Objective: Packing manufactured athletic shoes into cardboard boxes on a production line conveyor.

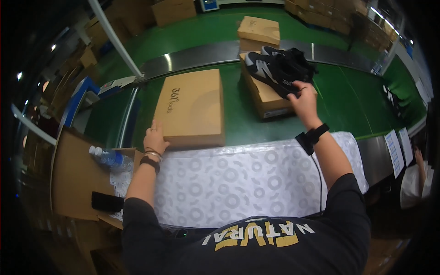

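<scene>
A: Starting with the head view, the only one: where is the left hand?
B: The left hand (pixel 155 138) is at the near left corner of a tan rectangular cardboard shoe box (pixel 197 103) with dark print on its top. Its fingers are extended along the corner, touching the cardboard rather than wrapped around it.
A: And the right hand?
B: The right hand (pixel 303 101) has curled fingers at the near side of a pair of black sneakers with grey toes (pixel 275 68). I can't tell whether thumb and fingertips actually pinch the shoe.
A: Where exactly are the sneakers?
B: Right of the tan box, side by side on a second brown cardboard box (pixel 263 94). Both boxes sit on a smooth green conveyor surface (pixel 341 98), apart from each other. Beyond the shoes, on the far side, is a third brown cardboard box (pixel 259 32).
A: What's nearest the person?
B: A white sheet with grey rings and curved marks (pixel 229 183), spread in front of the torso.
A: Anything at the left?
B: Clear plastic bottles with blue labels (pixel 114 159) beside the wall of an open brown carton (pixel 73 176), and, nearer, a flat black phone (pixel 104 201).
</scene>
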{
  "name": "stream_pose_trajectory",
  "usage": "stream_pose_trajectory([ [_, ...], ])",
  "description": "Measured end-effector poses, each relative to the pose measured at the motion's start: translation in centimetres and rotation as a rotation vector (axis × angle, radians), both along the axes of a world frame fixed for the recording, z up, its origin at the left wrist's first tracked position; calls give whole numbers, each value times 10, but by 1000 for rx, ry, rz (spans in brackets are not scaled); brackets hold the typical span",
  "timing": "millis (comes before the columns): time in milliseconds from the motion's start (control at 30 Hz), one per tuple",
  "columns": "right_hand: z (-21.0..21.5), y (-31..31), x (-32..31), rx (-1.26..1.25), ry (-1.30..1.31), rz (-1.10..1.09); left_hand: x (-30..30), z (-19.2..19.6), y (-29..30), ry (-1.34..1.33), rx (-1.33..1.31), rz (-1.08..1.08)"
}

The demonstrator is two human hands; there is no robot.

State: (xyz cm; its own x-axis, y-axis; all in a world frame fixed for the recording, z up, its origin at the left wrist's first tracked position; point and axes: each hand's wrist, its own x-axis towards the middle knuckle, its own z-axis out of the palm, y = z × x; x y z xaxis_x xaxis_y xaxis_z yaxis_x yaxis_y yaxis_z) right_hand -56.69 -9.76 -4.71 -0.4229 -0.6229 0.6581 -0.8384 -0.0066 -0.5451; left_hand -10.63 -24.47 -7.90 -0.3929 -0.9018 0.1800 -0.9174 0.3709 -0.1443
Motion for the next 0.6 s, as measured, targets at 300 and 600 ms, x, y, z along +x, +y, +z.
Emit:
stream_pose_trajectory([
  [300,51,-30,-23,308,341,-392,-58,-53,-25,66,-122,314],
  [600,87,2,6,188,320,413,-124,35,53,151,10,-206],
])
